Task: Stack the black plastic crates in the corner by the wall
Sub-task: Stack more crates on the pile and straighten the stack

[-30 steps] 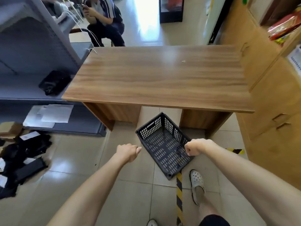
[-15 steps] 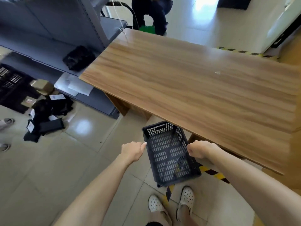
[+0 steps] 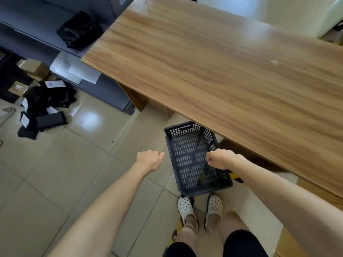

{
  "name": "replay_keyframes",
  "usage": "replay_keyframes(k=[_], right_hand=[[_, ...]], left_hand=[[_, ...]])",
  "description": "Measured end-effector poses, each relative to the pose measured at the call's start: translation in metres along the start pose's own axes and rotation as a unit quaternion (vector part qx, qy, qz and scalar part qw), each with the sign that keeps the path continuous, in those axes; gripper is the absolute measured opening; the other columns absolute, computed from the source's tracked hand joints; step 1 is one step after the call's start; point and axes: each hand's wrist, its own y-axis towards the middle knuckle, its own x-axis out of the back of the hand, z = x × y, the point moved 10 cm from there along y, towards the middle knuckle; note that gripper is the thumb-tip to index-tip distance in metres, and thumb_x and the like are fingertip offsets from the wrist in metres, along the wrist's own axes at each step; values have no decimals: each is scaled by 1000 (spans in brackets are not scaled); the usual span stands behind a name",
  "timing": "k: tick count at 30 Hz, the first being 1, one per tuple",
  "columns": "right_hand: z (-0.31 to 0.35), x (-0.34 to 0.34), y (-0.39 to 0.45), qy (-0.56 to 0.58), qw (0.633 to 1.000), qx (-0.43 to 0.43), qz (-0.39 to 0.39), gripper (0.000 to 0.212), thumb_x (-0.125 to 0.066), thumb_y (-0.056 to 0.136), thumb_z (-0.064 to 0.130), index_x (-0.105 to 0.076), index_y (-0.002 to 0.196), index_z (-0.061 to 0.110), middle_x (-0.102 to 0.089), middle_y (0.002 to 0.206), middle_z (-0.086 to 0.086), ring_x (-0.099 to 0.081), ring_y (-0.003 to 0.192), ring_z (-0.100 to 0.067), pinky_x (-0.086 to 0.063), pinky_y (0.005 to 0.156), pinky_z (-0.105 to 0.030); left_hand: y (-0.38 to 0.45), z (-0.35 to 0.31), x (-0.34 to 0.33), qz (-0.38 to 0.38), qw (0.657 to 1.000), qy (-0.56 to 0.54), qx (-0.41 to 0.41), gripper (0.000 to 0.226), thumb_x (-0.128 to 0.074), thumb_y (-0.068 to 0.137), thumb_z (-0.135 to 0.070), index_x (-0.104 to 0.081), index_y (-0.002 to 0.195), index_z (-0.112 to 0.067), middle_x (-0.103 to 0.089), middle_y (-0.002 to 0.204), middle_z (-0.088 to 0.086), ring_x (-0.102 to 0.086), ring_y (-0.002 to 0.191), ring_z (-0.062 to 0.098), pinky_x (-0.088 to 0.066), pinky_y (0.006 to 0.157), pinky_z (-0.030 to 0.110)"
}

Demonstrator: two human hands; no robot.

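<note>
1. Your left hand (image 3: pixel 149 160) hangs just left of the black crate (image 3: pixel 196 160), fingers curled into a loose fist with nothing in them.
2. The crate sits on the floor (image 3: pixel 74 164) ahead of your shoes (image 3: pixel 185 207), its far end under the tabletop (image 3: pixel 222 71) edge, long axis running away from you.
3. Your right hand (image 3: pixel 221 158) is over the crate's right wall, fingers curled; whether they grip the rim, I cannot tell. It is the nearer hand.
4. Against a second ago, the view has swung left and the crate lies squarer to you.
</note>
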Motion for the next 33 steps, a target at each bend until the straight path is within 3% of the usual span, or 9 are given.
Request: replay_keyframes(k=[5,7,9,11,14,21,27,31,33], right_hand=[[-20,-13,38,32,999,-17,-2,28,-36,102,27,-54,116,11,-56,107,-4,-55,98,-27,-44,82,-39],[-31,-24,60,6,999,-31,-9,22,-35,101,25,-51,109,13,-58,119,-11,-56,105,-30,-45,86,-38],[-46,-37,80,-14,999,-44,-24,25,-36,100,22,-50,119,15,-54,129,-13,-55,112,-32,-45,90,-37],[-65,-56,99,-6,998,-56,-40,29,-38,99,21,-51,123,13,-55,125,-12,-55,106,-29,-47,89,-35],[-99,-78,128,14,992,-86,-96,16,-41,97,24,-52,108,19,-58,110,-5,-56,91,-20,-54,83,-33],[-179,-136,199,166,960,-206,-92,31,-51,93,24,-45,122,17,-58,110,-5,-59,98,-21,-54,85,-40],[-231,-203,255,323,900,-282,-83,62,-61,92,28,-34,143,6,-51,134,-16,-54,119,-30,-49,96,-42],[-233,-215,287,423,871,-237,-72,65,-65,90,24,-34,142,2,-48,140,-19,-48,127,-34,-42,106,-45],[-230,-209,298,448,863,-216,-85,66,-65,90,18,-30,145,5,-45,143,-18,-46,130,-32,-41,103,-37]], left_hand=[[42,-5,-17,10,1000,-8,-2,46,-26,96,-39,-62,114,-18,-65,119,13,-62,103,33,-41,76,37],[62,-7,-38,31,999,-33,7,42,-31,95,-38,-58,122,-20,-63,124,12,-60,108,32,-44,81,37],[83,-8,-65,56,996,-71,21,41,-35,96,-37,-54,129,-22,-59,131,10,-57,114,31,-46,86,37],[102,-9,-95,77,990,-116,34,43,-39,96,-36,-50,136,-23,-55,137,9,-55,119,30,-46,91,37],[126,-13,-142,93,974,-200,53,49,-44,97,-35,-44,143,-19,-51,142,9,-52,124,29,-45,100,40],[171,-40,-247,114,914,-372,114,64,-56,95,-35,-34,147,-6,-46,144,17,-49,128,31,-43,104,42],[203,-58,-322,99,827,-526,172,77,-64,92,-37,-23,150,-8,-31,155,15,-34,141,31,-33,114,44],[225,-68,-342,91,759,-619,180,79,-63,94,-31,-17,153,-8,-35,153,13,-39,138,29,-35,109,38],[235,-71,-346,75,758,-621,183,81,-64,93,-30,-14,154,-8,-30,156,13,-34,141,28,-32,111,38]])
